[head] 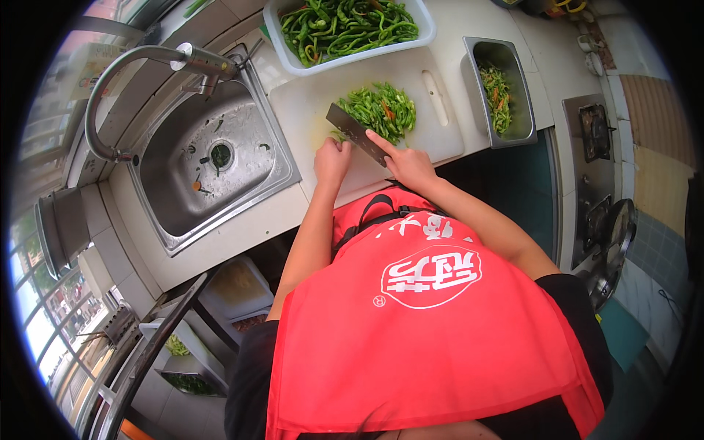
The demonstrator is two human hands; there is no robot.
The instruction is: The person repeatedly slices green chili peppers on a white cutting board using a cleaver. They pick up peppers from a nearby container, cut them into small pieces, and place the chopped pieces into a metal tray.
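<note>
A white plastic cutting board (300, 113) lies before me with a heap of cut green peppers (385, 110), a few orange-red pieces among them. My right hand (410, 165) grips a cleaver (355, 132), its index finger laid along the blade, whose far end touches the heap's left edge. Small bits cling to the metal. Left of the blade, my left hand (333, 159) is curled on the board with its fingers bent around a bit of green pepper (338, 135), mostly hidden. Beyond the board stands a white plastic tub (352, 60) of whole long green peppers (346, 30).
A steel sink (236, 206) with scraps and a curved faucet (102, 82) is at the left. Right of the board stands a deep steel pan (528, 110) with cut peppers (495, 99). A gas stove (594, 181) and a wok (619, 228) are at the far right.
</note>
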